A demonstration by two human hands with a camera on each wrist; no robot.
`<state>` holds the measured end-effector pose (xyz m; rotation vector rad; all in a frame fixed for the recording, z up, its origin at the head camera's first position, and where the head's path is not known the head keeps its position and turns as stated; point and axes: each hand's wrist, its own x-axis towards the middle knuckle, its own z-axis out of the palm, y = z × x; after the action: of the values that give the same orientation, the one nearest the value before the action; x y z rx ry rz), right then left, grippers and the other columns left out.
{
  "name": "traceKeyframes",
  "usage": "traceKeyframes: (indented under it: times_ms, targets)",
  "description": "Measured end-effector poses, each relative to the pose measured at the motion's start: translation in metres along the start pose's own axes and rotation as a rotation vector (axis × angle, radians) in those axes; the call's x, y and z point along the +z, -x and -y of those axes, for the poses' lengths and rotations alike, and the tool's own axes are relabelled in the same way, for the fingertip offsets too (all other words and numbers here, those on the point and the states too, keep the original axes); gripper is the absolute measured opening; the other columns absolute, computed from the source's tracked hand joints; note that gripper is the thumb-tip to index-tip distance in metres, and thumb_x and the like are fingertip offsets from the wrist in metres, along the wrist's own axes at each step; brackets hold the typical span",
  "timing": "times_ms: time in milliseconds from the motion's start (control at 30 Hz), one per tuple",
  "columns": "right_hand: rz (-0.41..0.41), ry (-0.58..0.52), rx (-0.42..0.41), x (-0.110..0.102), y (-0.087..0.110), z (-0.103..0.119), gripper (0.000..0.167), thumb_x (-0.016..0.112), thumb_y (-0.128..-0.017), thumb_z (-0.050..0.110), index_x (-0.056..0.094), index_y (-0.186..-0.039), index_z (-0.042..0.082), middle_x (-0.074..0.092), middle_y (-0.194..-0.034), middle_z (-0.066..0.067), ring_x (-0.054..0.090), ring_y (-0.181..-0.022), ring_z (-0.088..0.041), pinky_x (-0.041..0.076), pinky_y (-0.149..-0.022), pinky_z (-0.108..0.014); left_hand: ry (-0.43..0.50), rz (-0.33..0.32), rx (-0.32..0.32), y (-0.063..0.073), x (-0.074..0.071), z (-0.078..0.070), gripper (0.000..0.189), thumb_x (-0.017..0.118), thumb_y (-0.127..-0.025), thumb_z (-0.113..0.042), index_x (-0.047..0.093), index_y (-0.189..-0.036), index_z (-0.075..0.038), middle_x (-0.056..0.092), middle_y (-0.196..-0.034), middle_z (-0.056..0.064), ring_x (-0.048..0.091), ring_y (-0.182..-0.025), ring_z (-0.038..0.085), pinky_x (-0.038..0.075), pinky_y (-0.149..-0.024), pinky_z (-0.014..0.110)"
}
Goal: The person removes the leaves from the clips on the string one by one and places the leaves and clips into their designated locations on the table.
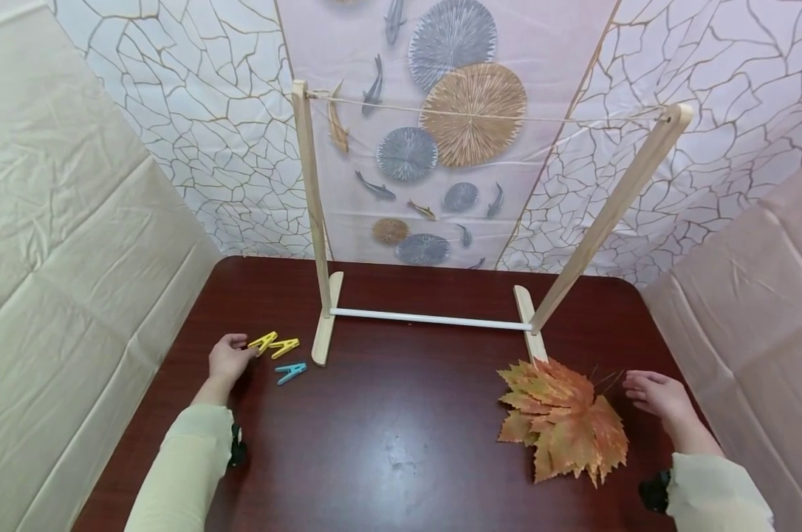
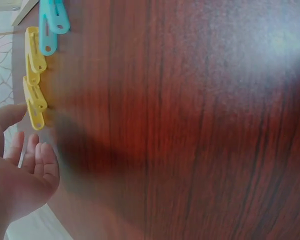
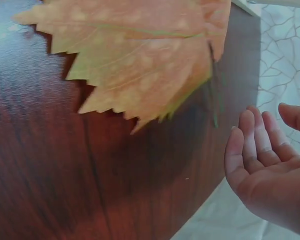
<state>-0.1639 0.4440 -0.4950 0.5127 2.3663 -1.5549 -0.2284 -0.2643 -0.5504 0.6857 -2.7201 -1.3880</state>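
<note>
My left hand [image 1: 230, 360] hovers at the table's left side, fingers loosely bent. Its thumb tip lies right by the nearer yellow clothespin [image 1: 263, 342]; whether they touch I cannot tell. A second yellow clothespin [image 2: 35, 55] lies against the first, and a blue clothespin [image 1: 291, 372] lies closer to me. On the right, a bunch of orange and yellow artificial maple leaves [image 1: 563, 425] is spread on the table. My right hand [image 1: 660, 399] is beside its thin stems [image 3: 213, 95], palm up, fingers relaxed and holding nothing.
A wooden stand [image 1: 603, 222] with a string [image 1: 467, 114] across its top and a white rod [image 1: 430, 319] low down stands at the back of the dark table [image 1: 401, 399]. The leaves lie at its right foot. Fabric walls [image 1: 75, 258] enclose the table's sides and back.
</note>
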Motion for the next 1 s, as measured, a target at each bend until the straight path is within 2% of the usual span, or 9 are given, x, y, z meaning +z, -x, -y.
traceKeyframes:
  times_ms: [67,200,300,400,533,633,733,867,1000]
  targets:
    - [-0.001,-0.033,-0.021,-0.004,-0.008,-0.004,0.024,0.045,-0.098,0.022,0.059,-0.083,0.034,0.062,-0.076,0.023,0.061,-0.071,0.004,0.053,-0.065,-0.019,0.017,-0.021,0.007,-0.001,-0.003,-0.002,0.04,0.06,-0.086,-0.011,0.051,-0.119,0.01,0.055,-0.119,0.031,0.053,-0.108,0.04,0.043,-0.094,0.045]
    - [0.042,-0.182,-0.076,-0.026,-0.049,-0.036,0.013,0.053,-0.095,0.028,0.066,-0.096,0.028,0.067,-0.081,0.02,0.065,-0.075,0.001,0.054,-0.065,-0.02,0.062,-0.032,-0.002,-0.003,-0.009,-0.008,0.041,0.057,-0.09,-0.016,0.05,-0.123,0.008,0.054,-0.123,0.029,0.052,-0.112,0.038,0.042,-0.096,0.045]
    - [0.023,-0.292,-0.097,-0.035,-0.074,-0.046,0.014,0.058,-0.092,0.033,0.068,-0.099,0.028,0.07,-0.084,0.018,0.067,-0.078,-0.002,0.055,-0.066,-0.02,0.101,-0.027,-0.004,-0.005,-0.015,-0.015,0.043,0.055,-0.092,-0.019,0.048,-0.126,0.006,0.052,-0.126,0.028,0.05,-0.115,0.037,0.042,-0.096,0.044]
    - [0.013,-0.326,-0.139,-0.028,-0.063,-0.016,0.012,0.055,-0.094,0.032,0.067,-0.094,0.031,0.069,-0.083,0.017,0.066,-0.077,-0.001,0.055,-0.066,-0.019,0.126,-0.033,0.021,-0.006,-0.021,-0.024,0.045,0.054,-0.093,-0.021,0.047,-0.128,0.006,0.052,-0.127,0.027,0.05,-0.116,0.035,0.042,-0.094,0.04]
    - [0.066,-0.439,-0.21,-0.005,-0.017,0.052,0.022,0.049,-0.097,0.021,0.067,-0.086,0.029,0.07,-0.081,0.014,0.065,-0.073,-0.002,0.054,-0.064,-0.018,0.149,-0.027,0.059,-0.006,-0.028,-0.039,0.046,0.054,-0.093,-0.025,0.047,-0.129,0.004,0.053,-0.127,0.025,0.051,-0.115,0.031,0.042,-0.089,0.032]
    - [0.09,-0.554,-0.241,0.007,0.001,0.086,0.029,0.047,-0.097,0.015,0.07,-0.083,0.025,0.071,-0.079,0.009,0.065,-0.07,-0.003,0.053,-0.062,-0.018,0.17,0.008,0.075,-0.006,-0.032,-0.051,0.048,0.053,-0.094,-0.028,0.046,-0.13,0.003,0.052,-0.128,0.022,0.051,-0.113,0.026,0.043,-0.085,0.025]
    - [0.095,-0.591,-0.264,0.013,0.006,0.106,0.03,0.046,-0.098,0.012,0.07,-0.084,0.023,0.071,-0.078,0.008,0.066,-0.069,-0.004,0.053,-0.063,-0.018,0.188,0.062,0.099,-0.005,-0.035,-0.066,0.05,0.052,-0.094,-0.032,0.044,-0.132,0.001,0.051,-0.129,0.019,0.053,-0.103,0.014,0.044,-0.084,0.022]
    - [0.094,-0.585,-0.306,0.023,0.008,0.127,0.023,0.05,-0.096,0.014,0.069,-0.087,0.022,0.071,-0.079,0.008,0.066,-0.07,-0.004,0.054,-0.063,-0.018,0.201,0.124,0.161,-0.002,-0.037,-0.088,0.052,0.051,-0.095,-0.034,0.043,-0.133,0.0,0.049,-0.131,0.019,0.048,-0.092,-0.001,0.045,-0.09,0.027]
    - [0.079,-0.564,-0.354,0.034,0.011,0.147,0.018,0.054,-0.094,0.014,0.069,-0.088,0.022,0.071,-0.08,0.008,0.066,-0.07,-0.004,0.054,-0.063,-0.017,0.198,0.165,0.246,0.005,-0.036,-0.113,0.049,0.052,-0.095,-0.031,0.044,-0.131,0.001,0.05,-0.13,0.02,0.05,-0.099,0.006,0.044,-0.093,0.029]
